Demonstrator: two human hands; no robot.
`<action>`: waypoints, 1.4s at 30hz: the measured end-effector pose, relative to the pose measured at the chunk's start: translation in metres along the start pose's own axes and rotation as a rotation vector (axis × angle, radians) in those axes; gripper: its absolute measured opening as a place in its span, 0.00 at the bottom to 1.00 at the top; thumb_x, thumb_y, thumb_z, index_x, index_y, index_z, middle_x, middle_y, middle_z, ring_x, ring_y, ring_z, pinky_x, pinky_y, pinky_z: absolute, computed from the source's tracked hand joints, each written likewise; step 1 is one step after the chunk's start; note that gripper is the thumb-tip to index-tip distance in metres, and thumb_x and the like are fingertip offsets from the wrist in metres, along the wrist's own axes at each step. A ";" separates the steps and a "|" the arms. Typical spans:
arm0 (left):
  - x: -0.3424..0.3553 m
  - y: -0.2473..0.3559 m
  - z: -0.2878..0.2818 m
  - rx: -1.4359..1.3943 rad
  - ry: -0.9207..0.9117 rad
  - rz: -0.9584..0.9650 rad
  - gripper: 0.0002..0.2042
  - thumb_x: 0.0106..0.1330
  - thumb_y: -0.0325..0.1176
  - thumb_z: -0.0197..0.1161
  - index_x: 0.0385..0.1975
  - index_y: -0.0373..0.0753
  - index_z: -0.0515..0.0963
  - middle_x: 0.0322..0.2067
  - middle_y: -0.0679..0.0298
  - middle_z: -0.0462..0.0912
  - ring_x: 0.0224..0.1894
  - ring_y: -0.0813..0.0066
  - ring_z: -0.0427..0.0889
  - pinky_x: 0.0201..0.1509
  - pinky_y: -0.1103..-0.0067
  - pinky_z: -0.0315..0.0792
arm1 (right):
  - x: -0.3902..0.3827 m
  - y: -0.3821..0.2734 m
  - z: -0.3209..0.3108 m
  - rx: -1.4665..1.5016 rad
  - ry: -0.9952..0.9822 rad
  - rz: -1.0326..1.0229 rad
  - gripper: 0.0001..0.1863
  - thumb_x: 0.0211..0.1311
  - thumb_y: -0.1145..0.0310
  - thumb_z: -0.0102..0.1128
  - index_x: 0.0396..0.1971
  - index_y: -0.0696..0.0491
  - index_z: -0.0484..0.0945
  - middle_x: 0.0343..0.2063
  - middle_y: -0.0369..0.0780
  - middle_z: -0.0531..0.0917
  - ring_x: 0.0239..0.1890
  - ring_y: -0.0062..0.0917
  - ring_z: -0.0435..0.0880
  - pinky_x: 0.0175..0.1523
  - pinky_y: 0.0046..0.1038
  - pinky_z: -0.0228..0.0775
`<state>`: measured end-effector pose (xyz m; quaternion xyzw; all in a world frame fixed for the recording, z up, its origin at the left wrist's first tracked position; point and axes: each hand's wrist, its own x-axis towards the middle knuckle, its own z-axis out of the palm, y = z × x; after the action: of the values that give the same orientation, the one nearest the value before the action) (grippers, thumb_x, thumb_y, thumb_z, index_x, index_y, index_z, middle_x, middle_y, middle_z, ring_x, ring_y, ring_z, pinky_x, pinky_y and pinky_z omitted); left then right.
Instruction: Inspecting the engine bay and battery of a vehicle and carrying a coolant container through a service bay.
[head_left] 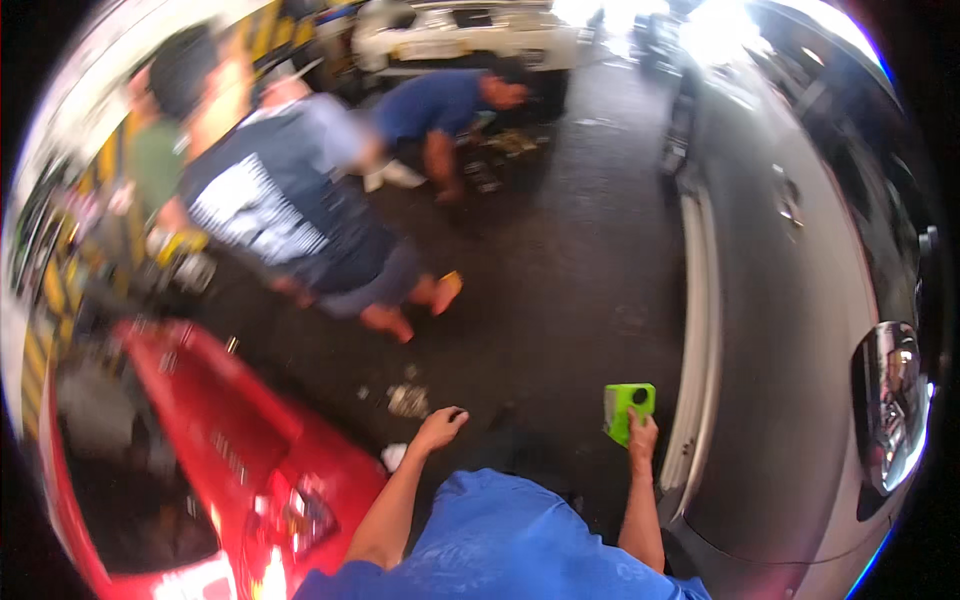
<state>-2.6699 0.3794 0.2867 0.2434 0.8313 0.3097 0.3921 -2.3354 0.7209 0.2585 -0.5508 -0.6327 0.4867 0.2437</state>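
Observation:
My right hand [643, 437] grips a bright green flat box [618, 418] by its lower right edge. The box has a dark round spot near its top and a paler patch on its left side. My left hand [437, 430] is held out over the dark floor, its fingers loosely bent and a little apart, with nothing visible in it. To its left lies the red car body [255, 420], and a small white thing [394, 457] shows beside my left forearm.
A grey car [790, 330] with a side mirror [888, 405] stands close on my right. Ahead on the left, a person in a dark printed shirt [290, 190] bends over. Farther off, another in blue [425, 105] crouches by a white vehicle [465, 35]. Debris [408, 400] lies on the floor.

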 end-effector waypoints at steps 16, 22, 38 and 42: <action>0.616 0.602 0.047 -0.037 -0.068 0.233 0.33 0.65 0.62 0.60 0.36 0.28 0.84 0.35 0.42 0.86 0.42 0.47 0.87 0.45 0.61 0.77 | 0.597 -0.324 0.106 -0.441 -0.216 -0.718 0.22 0.60 0.65 0.65 0.49 0.63 0.74 0.43 0.53 0.80 0.47 0.49 0.79 0.54 0.46 0.72; 0.856 0.742 -0.030 0.043 0.092 0.145 0.29 0.63 0.57 0.60 0.29 0.28 0.84 0.30 0.38 0.84 0.39 0.42 0.87 0.43 0.55 0.78 | 0.792 -0.530 0.122 -0.516 -0.299 -0.778 0.15 0.67 0.59 0.61 0.46 0.54 0.80 0.40 0.46 0.82 0.46 0.41 0.81 0.53 0.44 0.72; 1.678 1.160 -0.196 0.362 -0.187 0.236 0.29 0.59 0.54 0.66 0.42 0.28 0.83 0.38 0.47 0.88 0.43 0.56 0.89 0.48 0.67 0.82 | 1.408 -0.870 0.271 0.629 -1.294 0.402 0.29 0.68 0.56 0.68 0.60 0.57 0.70 0.51 0.38 0.81 0.49 0.20 0.80 0.50 0.26 0.77; 1.826 1.314 -0.234 0.569 -0.214 0.431 0.25 0.60 0.51 0.66 0.40 0.30 0.83 0.35 0.47 0.88 0.35 0.57 0.90 0.39 0.67 0.84 | 1.585 -0.938 0.275 0.572 -1.370 0.229 0.19 0.69 0.58 0.66 0.49 0.56 0.78 0.42 0.33 0.82 0.47 0.15 0.78 0.52 0.23 0.73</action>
<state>-3.6929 2.3928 0.4160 0.5433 0.7680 0.1144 0.3193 -3.4337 2.1815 0.6146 -0.1021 -0.4305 0.8883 -0.1230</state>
